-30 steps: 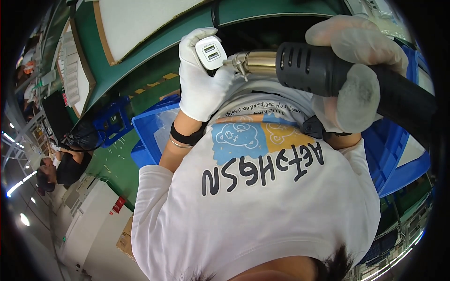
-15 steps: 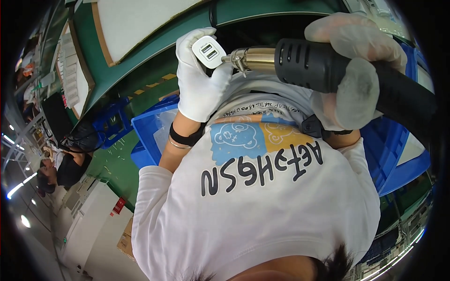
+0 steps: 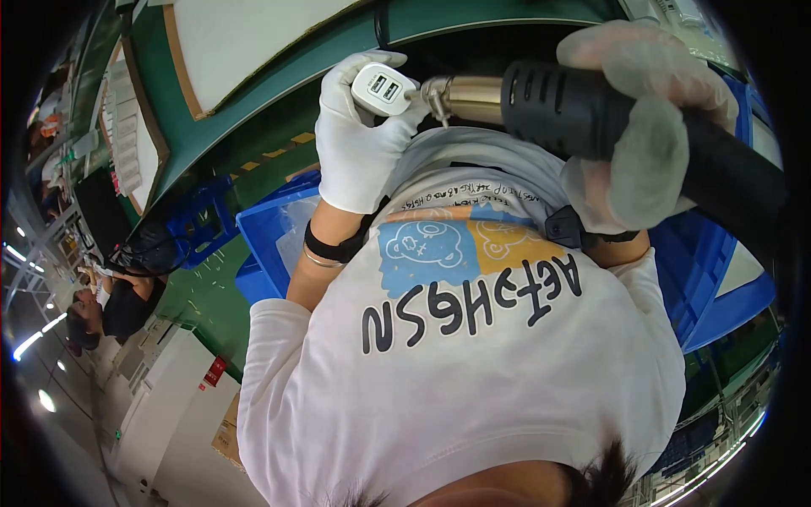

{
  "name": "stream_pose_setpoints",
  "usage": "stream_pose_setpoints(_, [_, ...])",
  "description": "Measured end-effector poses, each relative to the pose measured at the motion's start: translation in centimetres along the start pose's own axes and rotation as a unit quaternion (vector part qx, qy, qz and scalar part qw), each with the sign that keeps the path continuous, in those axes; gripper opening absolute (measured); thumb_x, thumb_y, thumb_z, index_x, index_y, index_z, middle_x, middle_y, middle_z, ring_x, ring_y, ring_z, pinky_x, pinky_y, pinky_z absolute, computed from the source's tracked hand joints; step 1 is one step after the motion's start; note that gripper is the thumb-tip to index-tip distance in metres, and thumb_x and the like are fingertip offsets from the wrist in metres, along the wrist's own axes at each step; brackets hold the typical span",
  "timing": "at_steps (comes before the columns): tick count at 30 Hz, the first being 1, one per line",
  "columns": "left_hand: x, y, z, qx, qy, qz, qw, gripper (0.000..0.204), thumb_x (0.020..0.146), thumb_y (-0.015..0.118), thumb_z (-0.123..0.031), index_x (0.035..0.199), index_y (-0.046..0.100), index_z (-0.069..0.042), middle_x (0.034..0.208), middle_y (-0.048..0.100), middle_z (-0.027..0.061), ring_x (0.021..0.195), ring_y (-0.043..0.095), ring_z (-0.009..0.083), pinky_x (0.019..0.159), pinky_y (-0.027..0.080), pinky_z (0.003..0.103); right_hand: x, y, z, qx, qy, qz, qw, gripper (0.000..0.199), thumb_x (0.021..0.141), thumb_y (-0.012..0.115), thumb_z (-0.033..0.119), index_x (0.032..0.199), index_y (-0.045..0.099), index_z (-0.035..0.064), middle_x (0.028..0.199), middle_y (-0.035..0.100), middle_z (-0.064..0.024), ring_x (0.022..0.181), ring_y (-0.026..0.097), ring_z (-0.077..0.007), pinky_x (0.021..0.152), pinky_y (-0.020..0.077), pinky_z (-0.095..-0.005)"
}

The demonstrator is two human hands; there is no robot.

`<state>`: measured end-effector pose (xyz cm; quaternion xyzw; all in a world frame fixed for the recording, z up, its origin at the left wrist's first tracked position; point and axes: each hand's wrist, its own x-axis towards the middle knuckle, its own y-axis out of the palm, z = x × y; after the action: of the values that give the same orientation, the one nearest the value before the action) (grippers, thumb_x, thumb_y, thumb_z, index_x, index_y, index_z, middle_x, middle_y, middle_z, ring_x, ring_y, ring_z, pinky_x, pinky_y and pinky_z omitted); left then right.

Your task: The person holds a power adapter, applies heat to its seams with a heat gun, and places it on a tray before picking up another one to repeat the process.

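Observation:
My left hand [image 3: 359, 165], in a white glove, is closed around a small white USB charger [image 3: 372, 76] with two ports on its face, which points up toward me. My right hand [image 3: 646, 160], gloved with translucent covering on the fingers, wraps round the black body of a hot air gun [image 3: 549, 101]. The gun lies nearly level, its metal barrel pointing left. Its thin nozzle end is right beside the charger's right edge; I cannot tell whether they touch. Part of the charger's body is hidden inside my left palm and fingers.
A green workbench [image 3: 160, 76] with a brown-edged white board [image 3: 245, 42] lies ahead. Blue bins [image 3: 270, 228] stand at both sides of my lap. A blue stool [image 3: 201, 215] is on the green floor to the left, with another person [image 3: 131, 304] beyond.
My left hand has turned slightly, so the charger is tilted differently and sits a little further right. The hot air gun has rolled slightly and shifted right with my right hand.

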<state>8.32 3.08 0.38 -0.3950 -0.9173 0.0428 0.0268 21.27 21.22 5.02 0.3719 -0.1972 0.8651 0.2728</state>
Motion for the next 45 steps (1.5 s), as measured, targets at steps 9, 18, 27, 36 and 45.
stream_pose_setpoints(9, [0.0, -0.3, 0.5, -0.046, 0.0, -0.014, 0.999, 0.052, 0.063, 0.069, 0.013, 0.102, 0.041, -0.006, 0.1, 0.056, 0.0109, 0.08, 0.059, 0.0128, 0.07, 0.051, 0.025, -0.8, 1.0, 0.7, -0.041, 0.036, -0.044, 0.998, 0.021, 0.081, 0.053, 0.015, 0.095, 0.051, -0.0012, 0.081, 0.062, -0.0191, 0.072, 0.062, -0.0273, 0.065, 0.051, -0.0348])
stream_pose_setpoints(18, [-0.1, -0.3, 0.7, -0.056, 0.027, -0.019, 0.998, 0.052, 0.06, 0.073, 0.011, 0.1, 0.043, -0.006, 0.098, 0.057, 0.0099, 0.079, 0.058, 0.0109, 0.067, 0.051, 0.023, -1.1, -1.7, -1.0, 0.117, 0.021, 0.067, 0.991, 0.026, 0.073, 0.062, 0.013, 0.092, 0.05, 0.0008, 0.089, 0.061, -0.0167, 0.078, 0.06, -0.0247, 0.069, 0.0498, -0.032])
stream_pose_setpoints(27, [0.1, -0.3, 0.8, -0.027, 0.043, -0.044, 0.998, 0.05, 0.059, 0.076, 0.008, 0.097, 0.046, -0.006, 0.095, 0.058, 0.0067, 0.078, 0.056, 0.0098, 0.067, 0.048, 0.02, 1.8, -3.3, 1.2, 0.106, 0.156, 0.249, 0.95, 0.03, 0.067, 0.068, 0.01, 0.09, 0.05, 0.0031, 0.096, 0.06, -0.0143, 0.085, 0.059, -0.0223, 0.073, 0.0483, -0.0296])
stream_pose_setpoints(36, [-0.1, -0.4, 0.9, 0.004, 0.042, -0.043, 0.998, 0.05, 0.059, 0.077, 0.005, 0.098, 0.047, -0.006, 0.094, 0.058, 0.0054, 0.083, 0.055, 0.0099, 0.074, 0.047, 0.022, -0.1, -1.0, 0.3, 0.014, 0.019, 0.117, 0.993, 0.038, 0.067, 0.067, 0.005, 0.101, 0.049, 0.0033, 0.096, 0.06, -0.0113, 0.089, 0.058, -0.0182, 0.078, 0.0473, -0.0255])
stream_pose_setpoints(45, [-0.3, -0.4, 0.6, 0.02, 0.037, -0.045, 0.998, 0.049, 0.061, 0.077, 0.002, 0.099, 0.048, -0.006, 0.094, 0.059, 0.0044, 0.082, 0.055, 0.0096, 0.075, 0.046, 0.022, -0.5, -1.4, 0.7, -0.031, 0.032, 0.123, 0.991, 0.04, 0.066, 0.069, 0.006, 0.099, 0.047, 0.0045, 0.095, 0.06, -0.0098, 0.088, 0.058, -0.0169, 0.079, 0.0461, -0.0248])
